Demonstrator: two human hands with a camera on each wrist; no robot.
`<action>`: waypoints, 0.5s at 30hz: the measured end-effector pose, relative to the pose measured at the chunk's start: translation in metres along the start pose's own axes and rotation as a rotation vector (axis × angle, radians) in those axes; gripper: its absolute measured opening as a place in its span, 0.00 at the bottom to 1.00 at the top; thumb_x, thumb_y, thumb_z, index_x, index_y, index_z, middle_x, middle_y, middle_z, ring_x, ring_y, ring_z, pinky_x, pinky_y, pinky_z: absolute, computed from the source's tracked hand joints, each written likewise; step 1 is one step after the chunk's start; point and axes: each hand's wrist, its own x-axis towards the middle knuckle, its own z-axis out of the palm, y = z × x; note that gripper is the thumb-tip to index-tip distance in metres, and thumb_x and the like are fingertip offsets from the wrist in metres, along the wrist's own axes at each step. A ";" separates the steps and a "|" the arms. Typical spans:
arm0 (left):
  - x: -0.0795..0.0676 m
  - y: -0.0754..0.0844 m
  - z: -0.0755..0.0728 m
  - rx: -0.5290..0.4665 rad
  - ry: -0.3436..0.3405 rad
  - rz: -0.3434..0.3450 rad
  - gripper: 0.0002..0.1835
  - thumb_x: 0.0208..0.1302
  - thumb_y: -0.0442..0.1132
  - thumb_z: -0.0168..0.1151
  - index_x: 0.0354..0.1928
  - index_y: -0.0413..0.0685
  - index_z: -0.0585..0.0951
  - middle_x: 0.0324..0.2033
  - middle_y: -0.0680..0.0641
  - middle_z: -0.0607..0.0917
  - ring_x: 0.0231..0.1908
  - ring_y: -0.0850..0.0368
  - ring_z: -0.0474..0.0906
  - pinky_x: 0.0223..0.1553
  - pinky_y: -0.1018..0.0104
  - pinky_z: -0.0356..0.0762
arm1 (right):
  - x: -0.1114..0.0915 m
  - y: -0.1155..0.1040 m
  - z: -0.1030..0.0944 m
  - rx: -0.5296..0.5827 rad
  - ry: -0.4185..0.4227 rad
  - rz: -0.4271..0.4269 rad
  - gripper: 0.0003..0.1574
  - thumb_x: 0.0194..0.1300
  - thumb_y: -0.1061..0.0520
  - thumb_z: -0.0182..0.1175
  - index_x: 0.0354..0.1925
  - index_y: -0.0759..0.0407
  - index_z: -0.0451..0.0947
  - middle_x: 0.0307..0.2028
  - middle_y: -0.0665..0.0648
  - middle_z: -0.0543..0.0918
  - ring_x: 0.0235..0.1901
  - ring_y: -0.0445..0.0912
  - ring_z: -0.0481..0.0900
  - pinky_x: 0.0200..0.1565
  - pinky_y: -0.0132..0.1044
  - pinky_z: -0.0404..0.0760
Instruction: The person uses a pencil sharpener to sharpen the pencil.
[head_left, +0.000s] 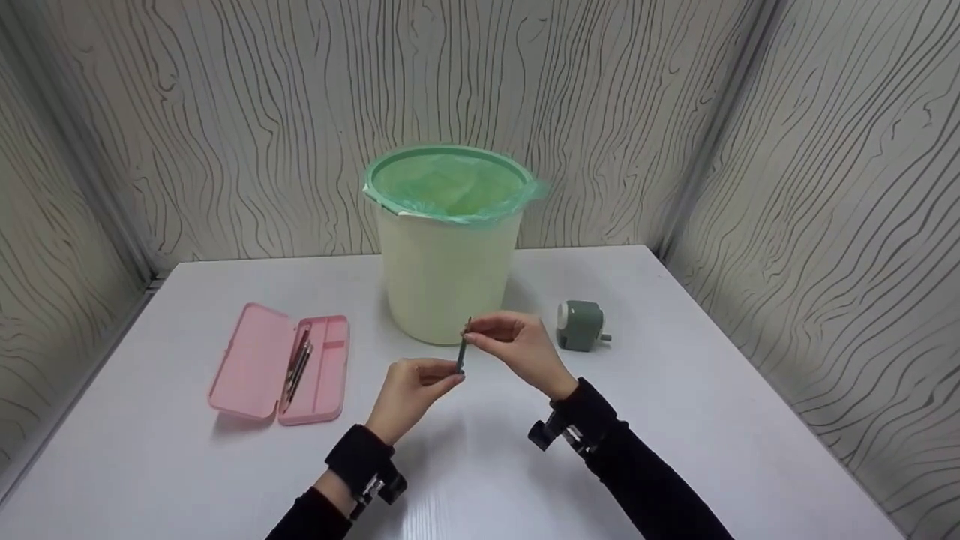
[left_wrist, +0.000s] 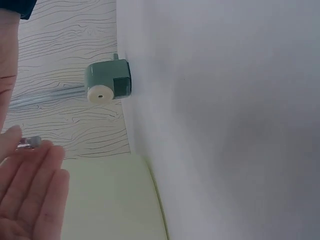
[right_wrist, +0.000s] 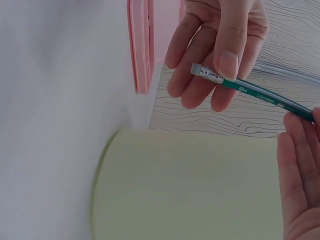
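Between my two hands a green pencil (head_left: pixel 460 357) is held slanted over the table, in front of the bin. My left hand (head_left: pixel 407 388) pinches its lower end, near the grey eraser (right_wrist: pixel 195 69) and silver ferrule, with thumb and fingers. Higher up, toward the dark tip, the thumb and fingers of my right hand (head_left: pixel 523 349) pinch the same pencil. Printed letters, including HB, show along its side in the right wrist view. To the right of my hands stands a green pencil sharpener (head_left: pixel 582 327) with a white round front and a small crank.
A pale bin (head_left: pixel 446 277) with a green bag (head_left: pixel 450 180) over its rim stands behind my hands. At the left, a pink pencil case (head_left: pixel 251 360) lies with its lid open, several pencils (head_left: pixel 298 369) inside. Wood-patterned walls enclose the white table's back and sides.
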 end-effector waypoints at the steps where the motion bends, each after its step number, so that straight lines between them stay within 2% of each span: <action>1: 0.000 0.000 0.000 -0.001 0.005 0.001 0.11 0.67 0.37 0.69 0.47 0.38 0.89 0.41 0.39 0.92 0.45 0.47 0.91 0.47 0.69 0.87 | 0.000 0.001 0.000 -0.001 -0.001 -0.002 0.15 0.66 0.62 0.68 0.48 0.70 0.85 0.46 0.72 0.88 0.41 0.32 0.88 0.48 0.28 0.86; 10: -0.002 0.000 -0.004 0.042 0.012 0.012 0.10 0.67 0.36 0.69 0.46 0.39 0.90 0.40 0.40 0.92 0.43 0.48 0.91 0.45 0.67 0.87 | -0.002 0.001 -0.002 -0.015 -0.011 -0.011 0.15 0.66 0.62 0.68 0.48 0.70 0.84 0.46 0.72 0.88 0.41 0.32 0.88 0.48 0.29 0.86; 15: -0.002 0.003 -0.011 0.081 0.017 0.025 0.09 0.66 0.36 0.69 0.45 0.39 0.90 0.39 0.40 0.93 0.42 0.44 0.91 0.43 0.69 0.87 | -0.003 0.002 -0.007 -0.035 -0.023 -0.013 0.16 0.67 0.62 0.68 0.50 0.70 0.83 0.46 0.71 0.88 0.42 0.32 0.88 0.48 0.28 0.86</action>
